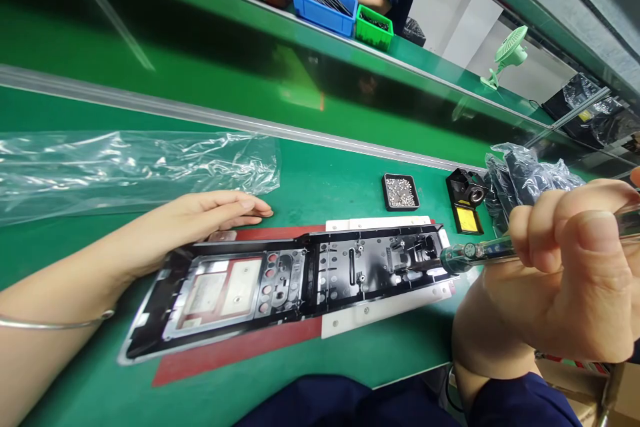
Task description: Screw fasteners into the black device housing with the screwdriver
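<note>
A long black plastic housing (345,287) lies open side up on a red and white fixture (350,325); a window frame forms its left part and a ribbed cavity its right. My left hand (220,213) rests along the far left edge of the housing, fingers stretched out together and holding nothing. In my right hand (575,273) is a soldering iron (485,251) with a clear greenish handle and a small dial. Its tip points left, over the right end of the cavity; whether it touches the plastic I cannot tell.
Beyond the housing are a small black tray (401,192) of tiny metal parts and a soldering iron stand (466,200) with yellow sponge. Clear plastic film (140,170) lies at left, bagged parts (525,177) at right. A raised ledge (310,80) holds bins; a person sits beyond.
</note>
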The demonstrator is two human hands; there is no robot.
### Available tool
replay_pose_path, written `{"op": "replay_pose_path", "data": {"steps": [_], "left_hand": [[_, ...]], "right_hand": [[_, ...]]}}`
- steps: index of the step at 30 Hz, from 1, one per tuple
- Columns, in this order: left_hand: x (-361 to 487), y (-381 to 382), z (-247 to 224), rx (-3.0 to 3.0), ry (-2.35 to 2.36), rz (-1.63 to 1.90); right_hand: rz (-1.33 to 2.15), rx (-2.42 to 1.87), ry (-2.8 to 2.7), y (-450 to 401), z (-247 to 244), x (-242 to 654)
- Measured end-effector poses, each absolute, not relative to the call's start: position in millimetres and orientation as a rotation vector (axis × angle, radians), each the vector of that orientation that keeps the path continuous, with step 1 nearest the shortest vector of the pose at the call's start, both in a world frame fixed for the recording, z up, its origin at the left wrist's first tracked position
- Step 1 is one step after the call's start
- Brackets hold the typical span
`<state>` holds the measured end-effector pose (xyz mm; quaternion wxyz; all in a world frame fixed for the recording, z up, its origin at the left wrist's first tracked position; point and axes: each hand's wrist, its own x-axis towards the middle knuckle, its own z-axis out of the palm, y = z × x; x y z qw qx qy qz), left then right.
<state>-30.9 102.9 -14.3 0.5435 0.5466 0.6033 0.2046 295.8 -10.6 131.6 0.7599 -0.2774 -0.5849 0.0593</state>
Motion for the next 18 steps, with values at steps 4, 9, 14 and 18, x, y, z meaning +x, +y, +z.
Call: {"op": "replay_pose_path", "data": {"steps": [4,9,14,18], "left_hand": [[-28.9,100.5,-9.5,1.289,1.459,0.475],[-27.4,100.1,-8.2,1.266,1.462,0.459],[-27.9,100.9,-8.9,1.276,1.459,0.461],[-28.9,100.8,-9.3,1.293,1.459,0.467]], "right_hand": [[0.202,-0.664,-1.208,-12.7,134.9,296.3],[0.181,-0.677,-1.212,-13.7,136.0,295.2],[0.185,-0.658,-1.241,-11.0,134.9,297.8],[0.188,-0.653,-1.246,-10.2,135.0,297.8]]}}
